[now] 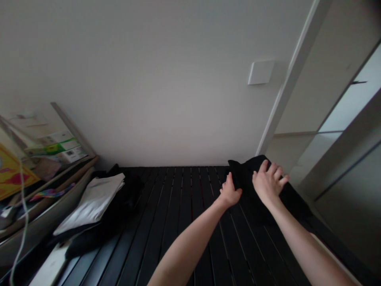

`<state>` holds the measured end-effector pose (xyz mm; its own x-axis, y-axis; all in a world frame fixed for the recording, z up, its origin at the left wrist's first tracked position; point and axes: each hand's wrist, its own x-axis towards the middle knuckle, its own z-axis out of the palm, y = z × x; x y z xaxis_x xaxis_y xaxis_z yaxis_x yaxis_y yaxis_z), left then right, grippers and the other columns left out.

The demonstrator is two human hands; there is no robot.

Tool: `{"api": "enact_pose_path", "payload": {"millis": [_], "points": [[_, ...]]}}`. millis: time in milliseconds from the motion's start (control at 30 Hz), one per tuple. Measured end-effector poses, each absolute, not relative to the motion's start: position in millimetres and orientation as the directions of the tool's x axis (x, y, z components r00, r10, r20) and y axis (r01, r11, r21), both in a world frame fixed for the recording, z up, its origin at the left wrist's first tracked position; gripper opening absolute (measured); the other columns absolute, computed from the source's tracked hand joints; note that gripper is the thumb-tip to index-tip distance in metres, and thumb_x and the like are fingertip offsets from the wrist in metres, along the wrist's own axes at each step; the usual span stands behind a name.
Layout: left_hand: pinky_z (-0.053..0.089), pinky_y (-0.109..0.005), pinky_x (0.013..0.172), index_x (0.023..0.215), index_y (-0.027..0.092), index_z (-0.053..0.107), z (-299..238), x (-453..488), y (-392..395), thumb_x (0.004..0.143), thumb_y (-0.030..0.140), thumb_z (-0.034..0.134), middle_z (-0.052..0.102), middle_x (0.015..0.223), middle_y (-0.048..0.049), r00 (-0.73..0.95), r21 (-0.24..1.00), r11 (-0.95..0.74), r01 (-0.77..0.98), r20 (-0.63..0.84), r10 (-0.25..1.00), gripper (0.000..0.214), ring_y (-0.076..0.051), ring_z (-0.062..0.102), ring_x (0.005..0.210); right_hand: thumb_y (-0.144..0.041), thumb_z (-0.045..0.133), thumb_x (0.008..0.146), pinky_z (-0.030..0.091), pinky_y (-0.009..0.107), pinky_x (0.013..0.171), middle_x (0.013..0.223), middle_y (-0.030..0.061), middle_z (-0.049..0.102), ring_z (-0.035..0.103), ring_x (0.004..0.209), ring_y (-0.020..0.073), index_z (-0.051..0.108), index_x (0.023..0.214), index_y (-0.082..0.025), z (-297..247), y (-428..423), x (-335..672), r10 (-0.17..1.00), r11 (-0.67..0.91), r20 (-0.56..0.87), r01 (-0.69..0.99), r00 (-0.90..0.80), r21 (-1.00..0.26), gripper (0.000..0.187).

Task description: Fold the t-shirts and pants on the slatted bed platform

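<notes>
At the right end of a black slatted surface [184, 206] lies a black cloth [249, 180], dark against the slats, so its outline is partly lost. My right hand [268, 182] rests over the cloth, palm down with fingers spread. At the cloth's left edge is my left hand [229, 192], its index finger stretched out and its thumb apart; the other fingers curl partly out of sight. Whether the left fingers touch the fabric is hard to see.
On the left, a folded light grey cloth [92, 200] lies on a dark fabric pile [125, 198]. Beyond it stands a bin-like container [41, 206] with boxes and packets, and a white cable [25, 222]. A pale wall [166, 87] with a switch plate [261, 72] borders the back.
</notes>
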<state>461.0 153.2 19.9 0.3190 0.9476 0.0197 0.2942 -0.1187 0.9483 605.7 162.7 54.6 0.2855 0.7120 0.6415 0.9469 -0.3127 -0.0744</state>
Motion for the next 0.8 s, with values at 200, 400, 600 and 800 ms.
{"api": "enact_pose_path", "payload": {"millis": [200,400,600,800], "points": [[0.013,-0.062,0.111,0.147,0.019,0.031,-30.0,409.6,113.3,0.081,0.021,0.049,0.023,0.156,-0.0130,0.166,0.646,-0.088,0.758,-0.061,0.984,0.068,-0.033,0.012,0.144,-0.033,0.028,0.095,0.014,0.052,0.111,0.156,0.0152,0.023,0.013,0.143,0.0299,0.040,0.142,-0.012,-37.3,132.0,538.3,0.945,0.009,0.328,1.000,-0.003,-0.018,0.053],[0.010,-0.059,0.114,0.145,0.023,0.036,-51.7,338.7,85.4,0.085,0.020,0.043,0.024,0.157,-0.0069,0.053,0.409,-0.075,0.909,0.065,0.996,0.060,-0.030,0.010,0.145,-0.041,0.023,0.095,0.009,0.056,0.113,0.158,0.0109,0.016,0.007,0.146,0.0281,0.037,0.145,-0.015,-94.0,112.0,491.4,0.986,0.107,0.144,0.985,-0.087,-0.134,0.058],[0.018,-0.057,0.113,0.140,0.022,0.044,-41.9,264.0,72.8,0.090,0.022,0.039,0.025,0.156,-0.0072,-0.114,0.245,0.077,0.967,0.142,0.983,0.049,-0.029,0.013,0.145,-0.048,0.020,0.095,0.012,0.056,0.113,0.157,0.0118,0.020,0.016,0.144,0.0279,0.033,0.147,-0.015,-105.9,112.7,482.6,0.996,0.062,0.065,0.992,-0.055,-0.112,0.063],[0.020,-0.056,0.110,0.136,0.018,0.048,-17.3,183.5,50.5,0.095,0.025,0.034,0.017,0.157,-0.0149,-0.378,0.092,0.370,0.924,0.348,0.858,0.044,-0.031,0.010,0.145,-0.049,0.016,0.095,0.010,0.055,0.114,0.156,0.0127,0.023,0.019,0.144,0.0274,0.031,0.148,-0.014,-106.6,110.7,482.4,0.997,0.060,0.054,0.993,-0.055,-0.100,0.065]]}}
